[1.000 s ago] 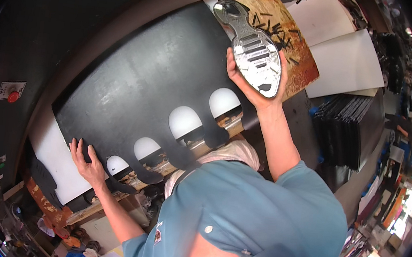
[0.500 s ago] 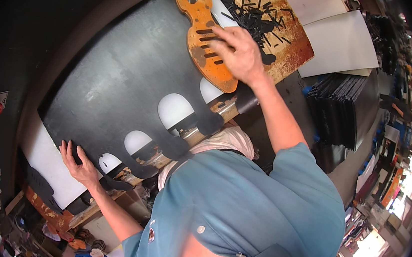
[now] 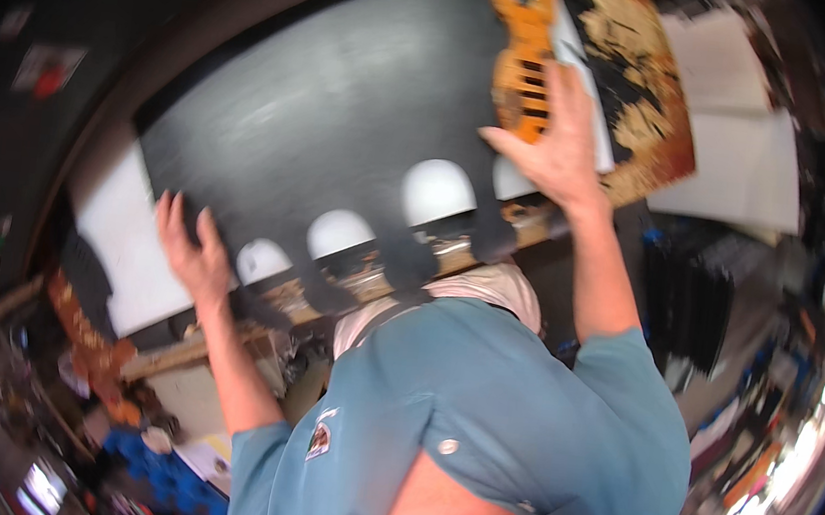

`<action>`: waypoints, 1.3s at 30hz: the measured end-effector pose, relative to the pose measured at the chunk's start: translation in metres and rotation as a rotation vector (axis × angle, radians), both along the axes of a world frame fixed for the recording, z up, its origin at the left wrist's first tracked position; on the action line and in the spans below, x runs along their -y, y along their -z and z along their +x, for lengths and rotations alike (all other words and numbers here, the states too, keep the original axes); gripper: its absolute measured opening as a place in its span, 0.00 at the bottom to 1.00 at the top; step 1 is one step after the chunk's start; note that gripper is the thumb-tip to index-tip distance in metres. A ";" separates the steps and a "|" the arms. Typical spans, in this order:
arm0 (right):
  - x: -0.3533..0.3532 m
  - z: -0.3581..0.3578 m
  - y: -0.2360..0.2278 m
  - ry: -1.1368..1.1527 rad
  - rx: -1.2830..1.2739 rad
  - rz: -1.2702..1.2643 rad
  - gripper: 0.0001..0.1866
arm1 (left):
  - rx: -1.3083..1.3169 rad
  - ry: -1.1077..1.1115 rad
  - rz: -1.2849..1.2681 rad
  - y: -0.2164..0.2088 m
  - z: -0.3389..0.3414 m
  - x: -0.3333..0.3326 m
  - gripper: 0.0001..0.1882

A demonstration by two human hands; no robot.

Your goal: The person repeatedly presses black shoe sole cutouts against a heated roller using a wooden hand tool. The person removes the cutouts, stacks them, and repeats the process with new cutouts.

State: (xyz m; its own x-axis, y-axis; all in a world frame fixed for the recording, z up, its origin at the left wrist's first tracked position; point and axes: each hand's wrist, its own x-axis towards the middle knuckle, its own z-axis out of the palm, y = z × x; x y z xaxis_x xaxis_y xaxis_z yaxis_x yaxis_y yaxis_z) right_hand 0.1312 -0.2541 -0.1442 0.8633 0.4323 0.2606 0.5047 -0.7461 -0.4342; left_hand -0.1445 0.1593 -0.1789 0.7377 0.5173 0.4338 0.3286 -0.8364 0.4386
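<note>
A large black sheet (image 3: 319, 97) lies over a white board (image 3: 129, 228), and its near edge has several rounded cut-outs with white showing through. My left hand (image 3: 194, 253) is at the sheet's left end, fingers apart and nothing in them. At the right end of the sheet lies an orange cutting die (image 3: 523, 33), long and waisted, with dark slots and a hole at its far end. My right hand (image 3: 560, 147) reaches over the die's near end, fingers stretched out and thumb spread to the left. The hand hides that end; whether it presses on the die I cannot tell.
A worn brown board (image 3: 662, 133) with black scraps (image 3: 606, 87) on it adjoins on the right, beside pale sheets (image 3: 729, 160). A stack of black sheets (image 3: 684, 306) stands lower right. A red button (image 3: 49, 81) shows at far left.
The view has turned and shifted, so the worktable sits differently in it. My right hand's fingers have straightened, with the thumb spread. My left hand stays by the sheet's left end.
</note>
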 end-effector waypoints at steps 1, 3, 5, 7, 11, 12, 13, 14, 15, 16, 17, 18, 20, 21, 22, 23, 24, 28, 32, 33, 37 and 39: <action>-0.002 0.002 -0.001 0.025 -0.036 0.032 0.58 | -0.023 -0.036 0.016 0.001 -0.002 0.000 0.25; -0.002 0.008 -0.006 0.048 -0.130 0.060 0.52 | -0.041 -0.088 0.084 0.003 -0.004 0.000 0.25; 0.001 0.010 -0.015 -0.004 -0.209 0.180 0.46 | -0.057 -0.094 0.118 0.004 -0.005 0.000 0.25; 0.003 0.002 -0.029 0.005 -0.344 0.392 0.45 | -0.045 -0.103 0.104 0.005 -0.005 0.000 0.25; -0.016 -0.035 -0.055 -0.179 -0.453 0.691 0.46 | -0.005 -0.103 0.041 -0.002 0.000 0.004 0.23; -0.026 -0.044 -0.061 -0.216 -0.642 0.836 0.49 | 0.000 -0.105 0.029 -0.006 0.001 0.006 0.23; -0.039 -0.051 -0.066 -0.282 -0.772 0.909 0.52 | 0.007 -0.108 0.020 -0.012 0.003 0.009 0.22; -0.056 -0.056 -0.067 -0.327 -0.901 0.990 0.53 | 0.029 -0.134 -0.132 -0.019 0.004 0.011 0.22; -0.072 -0.061 -0.069 -0.367 -1.037 1.065 0.55 | 0.114 -0.135 -0.262 -0.026 0.006 0.019 0.24; -0.088 -0.067 -0.071 -0.375 -1.200 1.068 0.58 | 0.152 -0.046 -0.315 -0.034 0.007 0.027 0.26; -0.106 -0.079 -0.071 -0.364 -1.346 1.210 0.57 | 0.179 0.026 -0.407 -0.044 0.007 0.038 0.28; -0.121 -0.088 -0.072 -0.351 -1.436 1.232 0.56 | 0.214 0.120 -0.542 -0.055 0.005 0.052 0.33; -0.146 -0.104 -0.075 -0.352 -1.538 1.224 0.55 | 0.301 0.351 -0.639 -0.073 0.011 0.080 0.53; -0.158 -0.109 -0.075 -0.389 -1.562 1.201 0.54 | 0.311 0.421 -0.651 -0.080 0.013 0.094 0.60; -0.168 -0.113 -0.075 -0.387 -1.571 1.173 0.54 | 0.301 0.463 -0.674 -0.085 0.014 0.106 0.62; -0.173 -0.117 -0.076 -0.363 -1.574 1.144 0.54 | 0.256 0.487 -0.650 -0.088 0.014 0.112 0.62; -0.179 -0.119 -0.075 -0.371 -1.570 1.131 0.54 | 0.281 0.461 -0.619 -0.088 0.013 0.109 0.59; -0.202 -0.116 -0.068 -0.482 -1.400 0.968 0.48 | 0.118 0.127 -0.360 -0.062 -0.006 0.040 0.38; -0.228 -0.111 -0.056 -0.577 -1.034 0.708 0.46 | -0.023 -0.062 -0.026 -0.020 -0.023 -0.018 0.27; -0.236 -0.110 -0.053 -0.598 -0.941 0.647 0.46 | -0.005 -0.048 0.007 -0.012 -0.024 -0.020 0.27; -0.260 -0.114 -0.041 -0.654 -0.449 0.309 0.45 | 0.005 -0.060 -0.015 -0.002 -0.026 -0.020 0.27; -0.270 -0.114 -0.038 -0.613 -0.463 0.287 0.43 | 0.013 -0.074 -0.043 -0.005 -0.026 -0.020 0.27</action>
